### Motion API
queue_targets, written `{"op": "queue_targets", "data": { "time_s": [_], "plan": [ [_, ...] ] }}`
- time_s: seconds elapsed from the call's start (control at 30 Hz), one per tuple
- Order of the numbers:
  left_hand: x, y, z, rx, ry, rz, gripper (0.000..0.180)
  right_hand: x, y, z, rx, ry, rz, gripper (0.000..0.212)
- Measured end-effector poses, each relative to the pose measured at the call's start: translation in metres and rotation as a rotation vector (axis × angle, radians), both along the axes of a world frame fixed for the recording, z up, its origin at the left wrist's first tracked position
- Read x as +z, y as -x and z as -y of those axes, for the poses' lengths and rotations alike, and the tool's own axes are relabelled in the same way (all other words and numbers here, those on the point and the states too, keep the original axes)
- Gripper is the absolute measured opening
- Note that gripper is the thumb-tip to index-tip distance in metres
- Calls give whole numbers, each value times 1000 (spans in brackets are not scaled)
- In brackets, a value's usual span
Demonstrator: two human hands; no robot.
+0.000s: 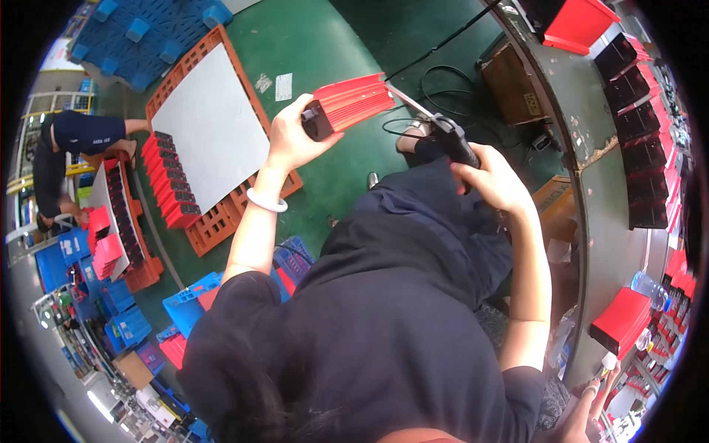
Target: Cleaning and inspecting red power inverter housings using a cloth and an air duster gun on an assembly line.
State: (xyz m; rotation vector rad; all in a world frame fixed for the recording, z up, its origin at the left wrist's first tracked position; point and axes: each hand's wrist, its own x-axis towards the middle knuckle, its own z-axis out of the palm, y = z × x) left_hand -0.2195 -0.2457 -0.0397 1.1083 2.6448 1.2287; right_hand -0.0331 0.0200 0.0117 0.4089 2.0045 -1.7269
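Note:
My left hand (289, 140) is wrapped round the black end of a red ribbed metal housing (356, 103) and holds it up over the green floor. My right hand (493, 177) grips the black handle of an air blow gun (452, 139). Its thin metal nozzle points up and left, with the tip at the housing's far right end; whether it touches I cannot tell. Part of the gun's handle is hidden behind my right fingers.
An orange pallet (244, 77) with a white sheet (218, 125) and a row of red housings (168, 181) lies left. A workbench (591, 258) with more housings runs along the right. Black cable (447, 70) loops beyond the gun. Another person (81, 133) bends at far left; another's hand (587, 406) shows lower right.

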Motion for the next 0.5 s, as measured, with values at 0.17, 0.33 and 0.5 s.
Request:
{"op": "queue_targets", "data": {
  "time_s": [0.17, 0.33, 0.5],
  "plan": [
    [0, 3, -3, 0, -103, -10, 53, 4, -28, 6, 54, 156, 20, 19],
    [8, 8, -10, -19, -150, 47, 55, 5, -33, -9, -74, 76, -6, 18],
    [14, 3, -11, -27, -203, 17, 55, 10, -35, -12, -220, -303, 70, 17]
  ]
}}
